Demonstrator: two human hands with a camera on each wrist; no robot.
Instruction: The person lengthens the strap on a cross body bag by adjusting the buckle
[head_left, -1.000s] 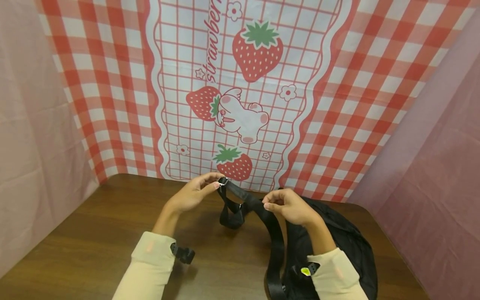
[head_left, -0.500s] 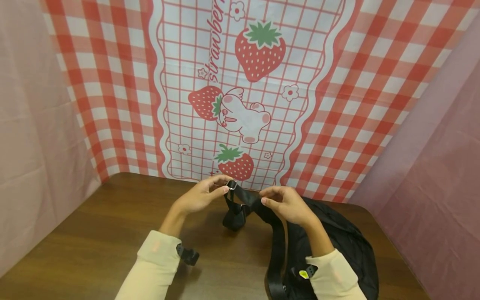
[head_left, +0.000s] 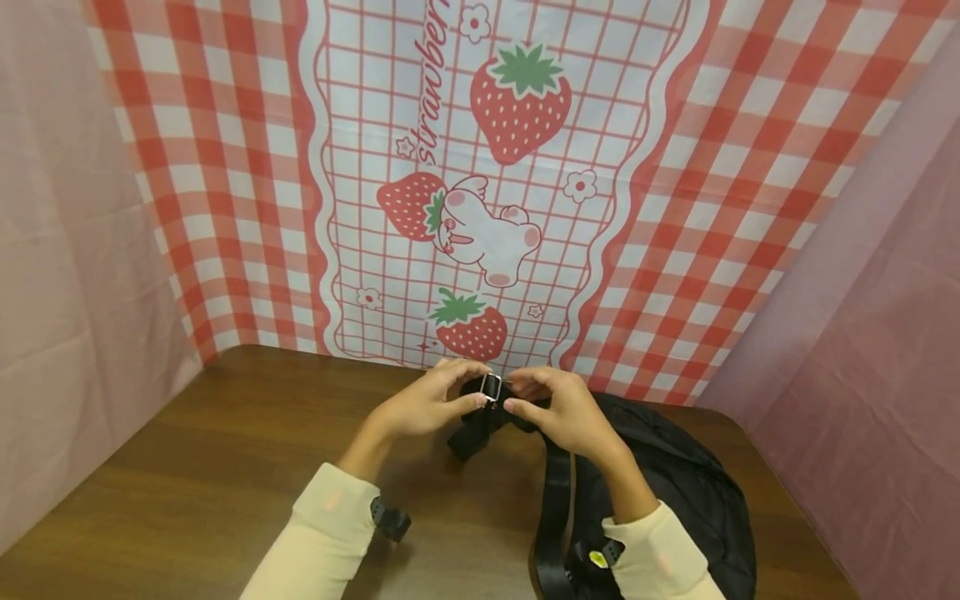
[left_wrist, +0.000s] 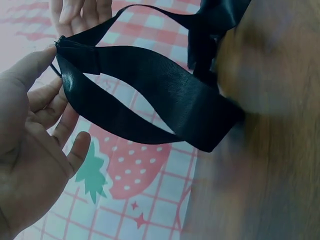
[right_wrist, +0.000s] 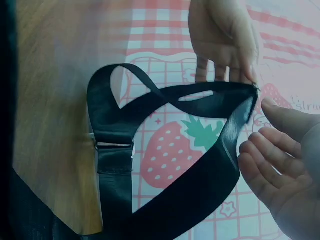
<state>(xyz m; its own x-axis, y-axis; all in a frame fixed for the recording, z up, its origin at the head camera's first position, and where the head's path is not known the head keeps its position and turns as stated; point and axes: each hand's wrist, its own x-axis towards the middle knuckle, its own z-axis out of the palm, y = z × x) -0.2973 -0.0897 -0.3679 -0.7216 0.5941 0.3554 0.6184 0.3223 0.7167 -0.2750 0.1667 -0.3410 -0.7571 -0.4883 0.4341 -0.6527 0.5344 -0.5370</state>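
Black strap (left_wrist: pixel 167 92), raised in loops over the far part of a wooden bench (head_left: pixel 247 467); a long section hangs down beside a black bag (head_left: pixel 682 467) lying at the person's right. Both hands meet at a metal slider (head_left: pixel 491 387) threaded on the webbing. The left hand (head_left: pixel 423 402) pinches it between thumb and fingertips, likely to steady the frame and leave the webbing on its far side free. The right hand (head_left: pixel 570 412) is cupped just across from it, thumb and fingers apart, probably so placed to be within reach of the slider; whether a fingertip touches the strap, I cannot tell.

From the head, the slider's silver outline is clear, but the loops behind it are bunched together and partly hidden. The left wrist view opens them out, showing twisted bands and a folded-over end near the pinch. Only the right wrist view plainly shows a second slider (right_wrist: pixel 115 144), farther along the strap, and the gap between right thumb and fingers. Behind everything hangs a checked strawberry cloth (head_left: pixel 712 167).
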